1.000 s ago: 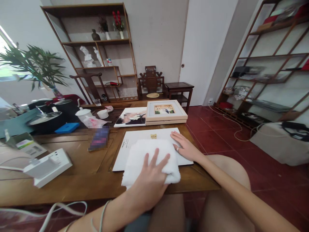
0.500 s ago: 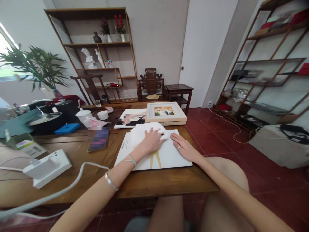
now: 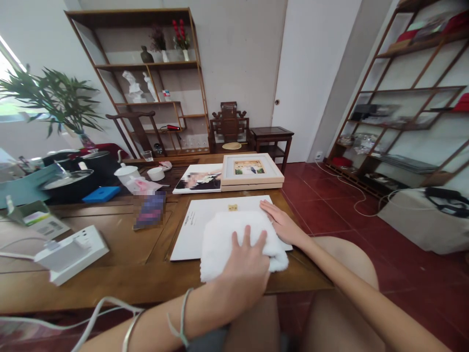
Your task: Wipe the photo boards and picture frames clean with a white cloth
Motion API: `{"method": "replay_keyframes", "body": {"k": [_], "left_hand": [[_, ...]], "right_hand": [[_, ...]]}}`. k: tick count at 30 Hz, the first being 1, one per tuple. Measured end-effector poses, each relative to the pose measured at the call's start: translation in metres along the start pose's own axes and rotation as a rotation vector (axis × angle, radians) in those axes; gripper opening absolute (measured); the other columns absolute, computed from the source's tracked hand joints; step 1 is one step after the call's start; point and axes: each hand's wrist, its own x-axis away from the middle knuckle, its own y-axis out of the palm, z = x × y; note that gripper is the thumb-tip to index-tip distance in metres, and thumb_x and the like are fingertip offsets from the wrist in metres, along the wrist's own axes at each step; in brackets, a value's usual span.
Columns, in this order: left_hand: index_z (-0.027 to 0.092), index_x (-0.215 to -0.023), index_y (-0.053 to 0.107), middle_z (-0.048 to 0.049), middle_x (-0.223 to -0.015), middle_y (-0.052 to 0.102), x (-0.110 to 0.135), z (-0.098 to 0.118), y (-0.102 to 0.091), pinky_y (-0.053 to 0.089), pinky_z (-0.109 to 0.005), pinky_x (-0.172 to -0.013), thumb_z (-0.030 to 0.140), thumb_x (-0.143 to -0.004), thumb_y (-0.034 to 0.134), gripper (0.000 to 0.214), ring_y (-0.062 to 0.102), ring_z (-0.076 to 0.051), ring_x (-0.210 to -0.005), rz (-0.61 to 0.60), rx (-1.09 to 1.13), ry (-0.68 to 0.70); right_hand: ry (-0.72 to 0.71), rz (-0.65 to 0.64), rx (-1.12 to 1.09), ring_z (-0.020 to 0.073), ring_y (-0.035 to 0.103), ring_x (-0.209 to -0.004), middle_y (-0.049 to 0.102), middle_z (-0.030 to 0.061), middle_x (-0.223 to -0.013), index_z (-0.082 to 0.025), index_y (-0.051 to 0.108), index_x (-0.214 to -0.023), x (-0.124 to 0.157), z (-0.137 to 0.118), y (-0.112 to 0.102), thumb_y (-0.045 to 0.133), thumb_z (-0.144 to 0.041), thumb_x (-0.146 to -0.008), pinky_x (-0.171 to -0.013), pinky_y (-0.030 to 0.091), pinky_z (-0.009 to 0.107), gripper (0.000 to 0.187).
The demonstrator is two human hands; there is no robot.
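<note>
My left hand (image 3: pixel 249 259) presses down on a folded white towel (image 3: pixel 220 244), its fingers spread over the top and the thumb hidden. Beneath the towel lies a flat white panel (image 3: pixel 186 247) with small print near its left side. A small gold-coloured fitting (image 3: pixel 232 208) shows just beyond the towel's far edge. The towel covers the panel's middle and hangs over its near edge onto the wooden table (image 3: pixel 128 274). My right hand (image 3: pixel 280 222) rests flat on the panel's right side with nothing in it, touching or close to the towel.
Behind the panel are a light wood picture frame (image 3: pixel 252 181) and a photo panel (image 3: pixel 200 178). To the left stand a white power strip (image 3: pixel 78 254), an open box (image 3: pixel 40 217), a blue box (image 3: pixel 101 194), a white teapot (image 3: pixel 127 173) and a black pot (image 3: pixel 69 186).
My left hand has drawn the towel toward me, across the panel to its near edge. The gold fitting is uncovered, while its two strips are now hidden. The right hand stays put.
</note>
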Motion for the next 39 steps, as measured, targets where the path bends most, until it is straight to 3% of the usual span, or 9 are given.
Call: {"method": "replay_keyframes", "body": {"k": [6, 9, 14, 20, 23, 25, 28, 33, 39], "left_hand": [[0.021, -0.116, 0.061, -0.0076, -0.146, 0.035, -0.055, -0.054, 0.007, 0.033, -0.062, -0.098, 0.035, -0.091, 0.043, 0.034, 0.029, -0.040, -0.132, 0.012, 0.070, -0.128], [0.019, -0.115, 0.062, -0.0074, -0.149, 0.028, -0.076, -0.063, 0.018, 0.028, -0.066, -0.099, 0.033, -0.092, 0.042, 0.034, 0.024, -0.040, -0.134, 0.081, 0.041, -0.123], [0.016, -0.111, 0.064, -0.0093, -0.148, 0.030, -0.075, -0.037, 0.023, 0.029, -0.067, -0.098, 0.029, -0.089, 0.045, 0.032, 0.025, -0.040, -0.134, 0.108, 0.001, -0.079], [0.019, -0.109, 0.067, -0.0120, -0.147, 0.031, -0.023, 0.022, 0.019, 0.033, -0.070, -0.093, 0.025, -0.085, 0.048, 0.031, 0.029, -0.045, -0.130, 0.092, -0.047, -0.003], [0.019, -0.107, 0.067, -0.0115, -0.147, 0.031, -0.001, 0.028, 0.011, 0.035, -0.067, -0.094, 0.024, -0.086, 0.047, 0.030, 0.029, -0.044, -0.131, 0.073, -0.018, 0.039], [0.018, -0.109, 0.065, -0.0103, -0.147, 0.033, 0.004, 0.015, 0.001, 0.035, -0.063, -0.097, 0.024, -0.087, 0.045, 0.030, 0.029, -0.039, -0.133, 0.014, 0.047, 0.065], [0.017, -0.112, 0.061, -0.0120, -0.140, 0.043, -0.003, -0.019, -0.016, 0.038, -0.053, -0.098, 0.027, -0.090, 0.042, 0.031, 0.037, -0.033, -0.130, -0.085, 0.159, 0.043], [0.011, -0.104, 0.061, -0.0180, -0.108, 0.064, -0.045, -0.071, -0.028, 0.046, -0.044, -0.082, 0.040, -0.093, 0.035, 0.041, 0.060, -0.032, -0.100, -0.075, 0.317, -0.114], [0.013, -0.085, 0.063, -0.0087, -0.092, 0.068, -0.094, -0.078, -0.015, 0.044, -0.028, -0.077, 0.042, -0.097, 0.022, 0.051, 0.062, -0.020, -0.086, 0.060, 0.402, -0.057]], "right_hand": [[-0.029, 0.079, 0.007, 0.0247, 0.042, -0.129, 0.052, 0.0080, -0.134, -0.022, 0.050, -0.129, -0.001, -0.004, 0.001, 0.038, -0.023, -0.088, -0.109, 0.031, 0.048, 0.043], [-0.011, 0.142, 0.007, 0.0238, 0.047, -0.125, 0.053, 0.0088, -0.133, -0.022, 0.044, -0.133, -0.001, -0.005, -0.001, 0.037, -0.021, -0.088, -0.106, 0.036, 0.046, 0.046], [-0.002, 0.251, -0.032, 0.0228, 0.045, -0.126, 0.049, 0.0108, -0.137, -0.019, 0.044, -0.133, -0.001, -0.006, -0.006, 0.032, -0.028, -0.092, -0.106, 0.034, 0.045, 0.044], [0.070, 0.238, -0.050, 0.0232, 0.056, -0.115, 0.062, 0.0099, -0.123, -0.020, 0.062, -0.115, -0.001, -0.013, -0.010, 0.038, -0.032, -0.091, -0.100, 0.042, 0.042, 0.036], [0.045, 0.152, 0.006, 0.0235, 0.056, -0.115, 0.062, 0.0094, -0.123, -0.020, 0.067, -0.107, -0.001, -0.015, -0.009, 0.043, -0.027, -0.088, -0.101, 0.042, 0.043, 0.031], [0.035, 0.135, 0.032, 0.0233, 0.056, -0.116, 0.062, 0.0095, -0.123, -0.019, 0.066, -0.108, -0.001, -0.016, -0.008, 0.042, -0.024, -0.087, -0.101, 0.042, 0.043, 0.032], [0.020, 0.119, 0.062, 0.0227, 0.055, -0.118, 0.062, 0.0100, -0.123, -0.017, 0.066, -0.110, -0.001, -0.017, -0.006, 0.041, -0.017, -0.085, -0.103, 0.040, 0.043, 0.035], [-0.002, 0.068, 0.125, 0.0259, 0.052, -0.120, 0.061, 0.0137, -0.124, -0.015, 0.066, -0.110, -0.001, -0.022, -0.007, 0.047, -0.019, -0.082, -0.103, 0.039, 0.044, 0.034], [-0.037, 0.042, 0.083, 0.0262, 0.057, -0.112, 0.062, 0.0098, -0.121, -0.019, 0.062, -0.114, 0.001, -0.025, -0.011, 0.046, -0.017, -0.082, -0.096, 0.043, 0.043, 0.036]]}}
